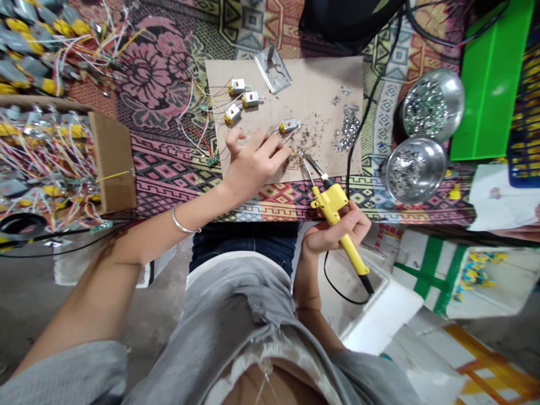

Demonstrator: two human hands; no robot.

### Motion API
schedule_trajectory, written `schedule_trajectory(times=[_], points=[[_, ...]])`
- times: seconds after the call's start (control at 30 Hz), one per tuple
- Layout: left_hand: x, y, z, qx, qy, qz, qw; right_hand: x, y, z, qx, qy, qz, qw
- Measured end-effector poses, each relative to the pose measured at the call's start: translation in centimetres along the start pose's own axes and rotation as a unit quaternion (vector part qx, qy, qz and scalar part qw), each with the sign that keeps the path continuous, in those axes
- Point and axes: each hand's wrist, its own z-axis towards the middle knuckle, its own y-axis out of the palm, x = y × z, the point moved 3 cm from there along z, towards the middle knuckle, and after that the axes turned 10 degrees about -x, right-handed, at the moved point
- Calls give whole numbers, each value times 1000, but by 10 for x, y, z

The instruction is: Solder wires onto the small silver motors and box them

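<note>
Fingers of the left hand pinch a wire, barely visible.
Right hand, at five o'clock, grips the soldering iron; its tip is indistinct.

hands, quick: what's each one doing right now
Left hand: fingers pressed on the board, pinching thin wires beside a small motor.
Right hand: closed around the yellow soldering iron.

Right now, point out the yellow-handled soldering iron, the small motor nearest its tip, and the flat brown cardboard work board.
yellow-handled soldering iron (333,203): head view, on its yellow body.
small motor (288,126): head view, on its casing.
flat brown cardboard work board (314,84): head view, on a bare patch.
</note>
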Motion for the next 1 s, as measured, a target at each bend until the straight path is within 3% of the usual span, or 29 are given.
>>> schedule_trajectory(times=[0.3, 0.6, 1.0], points=[[1, -1, -3, -13, 10, 7, 1000, 6, -2, -3, -23, 17, -25, 999], [3, 0, -4, -3, 20, 12, 1000, -2, -2, -1, -17, -34, 21, 999], [15, -11, -3, -33, -13, 14, 999, -7, 1, 0, -14, -49, -22, 998]])
